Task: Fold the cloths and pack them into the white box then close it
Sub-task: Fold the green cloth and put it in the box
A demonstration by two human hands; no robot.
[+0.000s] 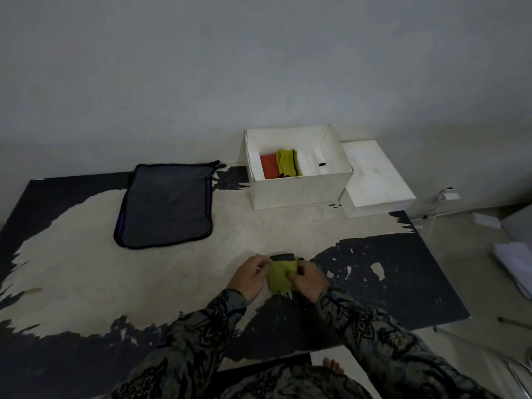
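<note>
A small folded yellow-green cloth (280, 276) with a dark edge lies on the mat in front of me. My left hand (250, 276) pinches its left side and my right hand (309, 279) grips its right side. A dark grey cloth with purple trim (165, 205) lies spread flat at the left. The white box (299, 191) stands open at the back, holding a folded orange cloth (269, 166) and a folded yellow cloth (288, 163). Its white lid (374, 180) lies to the right of it.
The work surface is a worn black and beige mat (115, 269) on the floor against a grey wall. A white cable and plug (444, 197) lie at the right, with papers (515, 263) further right. My patterned sleeves fill the bottom.
</note>
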